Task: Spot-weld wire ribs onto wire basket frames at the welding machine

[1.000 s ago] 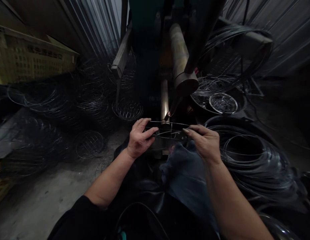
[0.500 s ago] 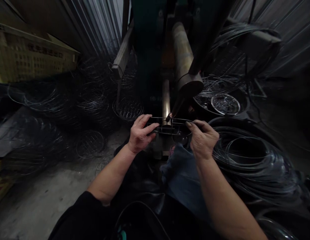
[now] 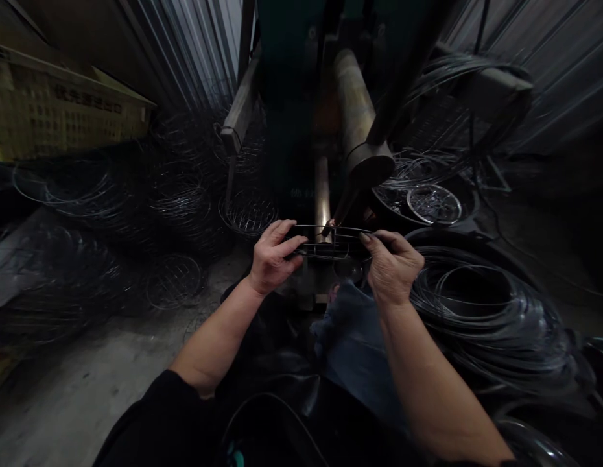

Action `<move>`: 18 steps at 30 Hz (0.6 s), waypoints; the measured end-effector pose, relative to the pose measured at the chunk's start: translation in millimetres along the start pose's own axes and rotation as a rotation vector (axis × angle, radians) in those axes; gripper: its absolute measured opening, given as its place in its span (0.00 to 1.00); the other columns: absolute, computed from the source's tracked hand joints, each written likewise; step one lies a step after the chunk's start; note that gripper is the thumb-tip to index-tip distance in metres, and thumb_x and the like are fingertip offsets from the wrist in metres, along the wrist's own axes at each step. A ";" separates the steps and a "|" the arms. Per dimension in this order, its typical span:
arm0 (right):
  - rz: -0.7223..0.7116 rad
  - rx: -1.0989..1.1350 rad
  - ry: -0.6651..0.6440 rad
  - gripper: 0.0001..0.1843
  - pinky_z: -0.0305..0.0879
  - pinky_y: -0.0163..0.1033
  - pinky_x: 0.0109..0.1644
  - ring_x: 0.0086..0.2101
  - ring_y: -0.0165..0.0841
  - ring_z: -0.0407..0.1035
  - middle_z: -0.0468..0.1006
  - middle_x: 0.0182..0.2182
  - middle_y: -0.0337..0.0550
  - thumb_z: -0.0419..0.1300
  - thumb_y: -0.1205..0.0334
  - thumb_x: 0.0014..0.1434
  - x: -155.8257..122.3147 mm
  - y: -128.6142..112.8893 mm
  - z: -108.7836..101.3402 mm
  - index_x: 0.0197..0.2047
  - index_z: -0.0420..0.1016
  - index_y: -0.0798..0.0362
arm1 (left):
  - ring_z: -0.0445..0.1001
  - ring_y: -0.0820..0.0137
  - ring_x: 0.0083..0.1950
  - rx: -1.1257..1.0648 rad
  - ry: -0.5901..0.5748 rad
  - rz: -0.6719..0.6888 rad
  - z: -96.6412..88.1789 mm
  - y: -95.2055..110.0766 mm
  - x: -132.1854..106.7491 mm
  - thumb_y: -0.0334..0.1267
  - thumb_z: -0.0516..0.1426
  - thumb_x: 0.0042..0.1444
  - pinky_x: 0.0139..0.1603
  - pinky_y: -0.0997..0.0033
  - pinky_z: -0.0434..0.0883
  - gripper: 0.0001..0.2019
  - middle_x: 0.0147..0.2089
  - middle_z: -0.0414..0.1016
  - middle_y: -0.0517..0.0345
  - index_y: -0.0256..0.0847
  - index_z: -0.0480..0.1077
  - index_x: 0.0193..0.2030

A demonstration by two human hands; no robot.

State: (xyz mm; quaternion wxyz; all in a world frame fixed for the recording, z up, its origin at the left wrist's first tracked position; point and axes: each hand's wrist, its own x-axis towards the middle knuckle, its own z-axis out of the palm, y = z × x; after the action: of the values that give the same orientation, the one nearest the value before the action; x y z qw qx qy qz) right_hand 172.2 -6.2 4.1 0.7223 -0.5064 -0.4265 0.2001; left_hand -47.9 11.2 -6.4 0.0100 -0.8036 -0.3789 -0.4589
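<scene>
Lifted and levelled since a second ago: thin-barred, grey metal wire frame [image 3: 334, 243]; raised slightly with it, bare right hand [image 3: 395, 259]. Clock centred on the frame.

Bare left hand [image 3: 275, 255], 9 o'clock: pinching one end of the frame between thumb and outstretched fingers. Right hand, 3 o'clock: pinching the opposite end between thumb and forefinger, remaining fingers curled.

Metal wire frame: between both hands, at small copper-coloured tip [image 3: 329, 224] and end of slim, round brass-coloured rod [image 3: 322, 194], 12 o'clock; actual contact unclear. Probably light, fairly stiff, springy along single wires; smooth, apt to turn in the fingers. Best held by outer rim at 9 and 3, clear of the tip.

Further out, between 12 and 1: thick, tarnished brass-coloured cylinder [image 3: 354, 104].

Containers:
- Round black tub [image 3: 395, 214], between 2 and 3: loose silvery wire, plus shiny round-rimmed metal dish [image 3: 434, 204]; small glinting contents, kind unclear.
- Larger round black bin [image 3: 469, 236], between 3 and 4: heaped grey wire coils [image 3: 520, 331].
- Yellow slatted crate [image 3: 53, 104], 10 o'clock: contents not visible.

Outside these, towards 9: stacked round grey wire racks [image 3: 177, 201].
</scene>
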 end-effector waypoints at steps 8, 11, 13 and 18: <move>0.013 -0.049 0.008 0.12 0.60 0.36 0.34 0.26 0.28 0.64 0.71 0.23 0.34 0.72 0.56 0.44 -2.3 5.1 -2.4 0.25 0.77 0.53 | 0.72 0.61 0.55 -0.055 -0.008 -0.020 3.9 0.7 -1.9 0.32 0.61 0.50 0.58 0.55 0.71 0.12 0.55 0.73 0.49 0.42 0.78 0.42; 0.019 -0.050 0.011 0.12 0.61 0.37 0.36 0.26 0.27 0.63 0.71 0.22 0.33 0.72 0.56 0.45 -3.3 8.1 -3.7 0.24 0.77 0.53 | 0.72 0.60 0.56 -0.055 -0.015 -0.008 3.2 1.2 -2.0 0.33 0.61 0.51 0.58 0.55 0.71 0.11 0.55 0.74 0.48 0.42 0.78 0.43; 0.011 -0.022 0.015 0.11 0.60 0.36 0.35 0.25 0.27 0.63 0.70 0.22 0.33 0.72 0.57 0.44 -1.9 9.3 -2.9 0.24 0.77 0.53 | 0.72 0.60 0.56 -0.048 -0.014 -0.008 3.7 0.2 0.1 0.34 0.62 0.51 0.58 0.56 0.71 0.11 0.55 0.74 0.49 0.41 0.78 0.43; 0.066 0.006 0.020 0.11 0.63 0.37 0.35 0.27 0.29 0.67 0.73 0.24 0.35 0.72 0.55 0.44 5.5 9.8 3.3 0.25 0.78 0.53 | 0.73 0.61 0.56 -0.074 -0.009 -0.008 8.1 -6.6 7.9 0.34 0.62 0.50 0.58 0.58 0.71 0.12 0.55 0.74 0.47 0.40 0.78 0.43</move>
State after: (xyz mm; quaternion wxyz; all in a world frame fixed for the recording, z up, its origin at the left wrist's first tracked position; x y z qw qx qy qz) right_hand 173.9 3.6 -2.1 0.7211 -0.5200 -0.4015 0.2200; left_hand -43.8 23.5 -7.5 -0.0234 -0.8039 -0.3650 -0.4691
